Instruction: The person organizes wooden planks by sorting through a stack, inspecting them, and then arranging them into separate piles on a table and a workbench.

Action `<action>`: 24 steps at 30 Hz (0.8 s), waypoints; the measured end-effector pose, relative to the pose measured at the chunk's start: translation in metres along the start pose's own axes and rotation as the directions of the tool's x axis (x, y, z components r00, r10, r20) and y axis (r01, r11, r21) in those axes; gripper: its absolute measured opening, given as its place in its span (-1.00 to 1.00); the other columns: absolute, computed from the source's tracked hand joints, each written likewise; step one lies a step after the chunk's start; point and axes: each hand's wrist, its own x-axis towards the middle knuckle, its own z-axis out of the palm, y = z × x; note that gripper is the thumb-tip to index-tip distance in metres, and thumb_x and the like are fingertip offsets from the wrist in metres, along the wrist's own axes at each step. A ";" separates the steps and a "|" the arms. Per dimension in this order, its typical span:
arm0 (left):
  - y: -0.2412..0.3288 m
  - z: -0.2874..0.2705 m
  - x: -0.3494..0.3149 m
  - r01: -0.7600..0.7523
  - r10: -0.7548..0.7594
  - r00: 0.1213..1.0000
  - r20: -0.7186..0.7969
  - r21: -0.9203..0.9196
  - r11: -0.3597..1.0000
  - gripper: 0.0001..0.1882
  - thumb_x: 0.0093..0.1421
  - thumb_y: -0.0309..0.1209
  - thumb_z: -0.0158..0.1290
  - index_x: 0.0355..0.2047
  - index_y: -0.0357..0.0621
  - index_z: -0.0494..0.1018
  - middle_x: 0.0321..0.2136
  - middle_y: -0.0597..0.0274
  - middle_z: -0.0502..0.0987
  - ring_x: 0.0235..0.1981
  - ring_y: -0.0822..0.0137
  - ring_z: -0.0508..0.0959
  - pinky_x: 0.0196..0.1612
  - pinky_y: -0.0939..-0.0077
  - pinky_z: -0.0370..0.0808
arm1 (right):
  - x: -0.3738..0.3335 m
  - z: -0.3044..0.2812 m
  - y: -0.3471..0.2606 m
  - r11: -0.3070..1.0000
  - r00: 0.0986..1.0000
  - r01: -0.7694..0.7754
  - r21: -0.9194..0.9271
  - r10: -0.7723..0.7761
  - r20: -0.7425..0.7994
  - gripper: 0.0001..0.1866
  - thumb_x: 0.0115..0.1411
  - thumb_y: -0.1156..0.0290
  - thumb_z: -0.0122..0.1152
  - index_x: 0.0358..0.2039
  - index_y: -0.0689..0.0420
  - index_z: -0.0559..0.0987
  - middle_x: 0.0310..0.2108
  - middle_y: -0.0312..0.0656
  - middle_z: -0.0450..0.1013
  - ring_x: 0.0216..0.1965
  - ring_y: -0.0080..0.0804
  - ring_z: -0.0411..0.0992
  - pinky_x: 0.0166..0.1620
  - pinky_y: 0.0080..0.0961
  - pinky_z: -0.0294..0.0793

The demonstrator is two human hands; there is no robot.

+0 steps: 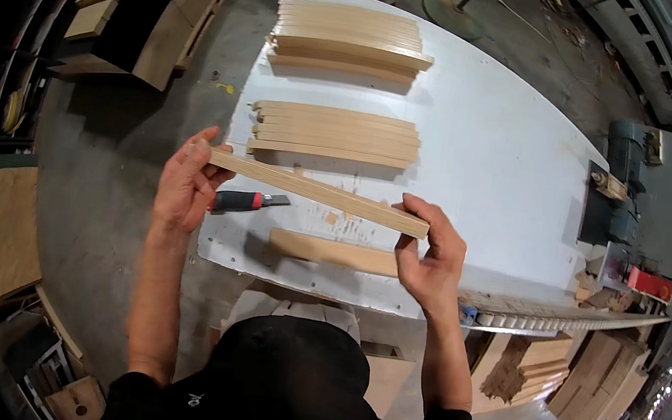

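Between my two hands a narrow wooden strip (317, 192) is held above the white table, its right end tilted lower and nearer to me. My left hand (187, 176) grips the left end, and my right hand (433, 254) pinches the strip near its right end. Beneath it, beside my left hand, lies a utility knife (244, 201) with a black and red handle. Another wooden strip (330, 251) rests near the table's front edge, its right end hidden behind my right hand. Small wood scraps (331, 218) are scattered under the held strip.
Two rows of wooden strips, a middle row (334, 134) and a far row (347, 35), lie on the white table (497, 164). A machine with a motor (629, 157) stands at the right. Stacked boards (600, 380) sit at lower right; a dark cabinet (154, 4) stands far left.
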 end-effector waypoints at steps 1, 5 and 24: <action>-0.004 -0.003 0.001 0.006 -0.011 0.994 -0.110 -0.042 0.999 -0.62 0.38 -0.23 -0.01 0.03 -0.29 0.41 -0.12 0.10 0.56 -0.09 0.27 0.56 0.08 0.24 0.48 | -0.002 0.006 -0.002 0.999 0.998 0.022 -0.023 -0.021 0.052 -0.45 -0.08 0.79 0.05 0.00 0.23 0.54 -0.27 -0.03 0.56 -0.24 -0.20 0.58 -0.09 -0.46 0.55; -0.034 0.042 0.002 -0.054 0.039 0.986 -0.159 -0.089 0.995 -0.66 0.38 -0.33 -0.03 0.06 -0.29 0.34 -0.05 0.00 0.53 -0.03 0.22 0.55 0.10 0.28 0.48 | -0.027 0.033 0.015 0.953 0.950 0.275 -0.128 -0.250 0.185 -0.46 -0.03 0.76 0.07 0.04 0.26 0.51 -0.19 0.02 0.54 -0.17 -0.09 0.55 -0.03 -0.34 0.55; -0.078 0.112 0.196 -0.442 -0.207 0.879 0.430 0.897 -0.014 -0.84 0.22 -0.38 0.05 -0.29 -0.15 0.56 -0.33 0.10 0.58 -0.20 0.00 0.52 -0.11 0.11 0.38 | 0.178 -0.027 0.163 0.968 0.992 -0.055 -0.247 0.024 -0.128 -0.55 0.13 0.58 0.28 0.08 0.20 0.49 -0.01 -0.10 0.47 -0.19 -0.37 0.49 -0.18 -0.50 0.51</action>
